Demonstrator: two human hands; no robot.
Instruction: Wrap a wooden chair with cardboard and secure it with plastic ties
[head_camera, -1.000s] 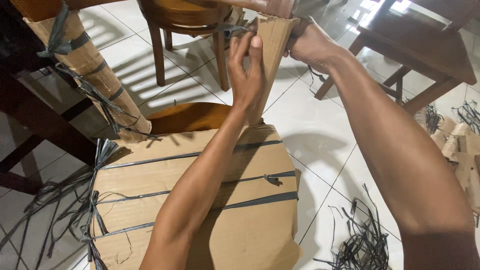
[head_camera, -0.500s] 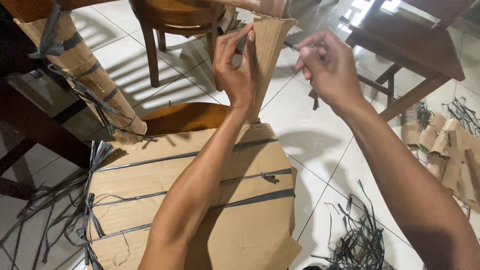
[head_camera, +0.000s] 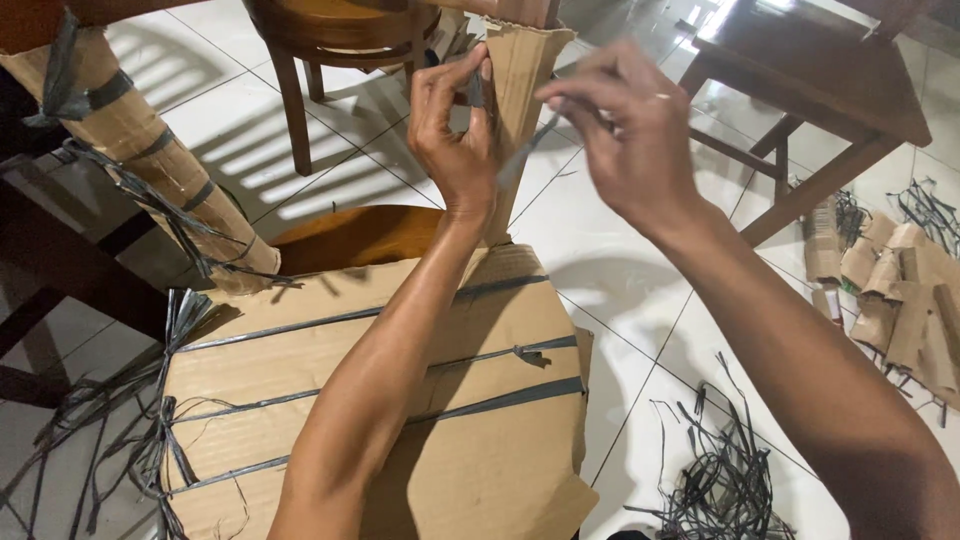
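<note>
A furniture workshop or packing area: wooden chairs (head_camera: 340, 40) at 12 o'clock, a table (head_camera: 820, 80) at 2, cardboard-wrapped chair parts (head_camera: 370, 400) at centre, cut strapping (head_camera: 725, 490) at 5, and cardboard rolls (head_camera: 900, 290) at 3 on white tile floor (head_camera: 620, 260).

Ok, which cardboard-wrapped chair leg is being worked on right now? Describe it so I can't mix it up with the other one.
Start at the big cardboard-wrapped chair seat tied with dark straps. The cardboard-wrapped leg rises from its far right corner, between the left hand and the right hand. Unlike the other wrapped leg at far left, already bound with several dark straps, this one carries only the single loose strap that the hands hold.
</note>
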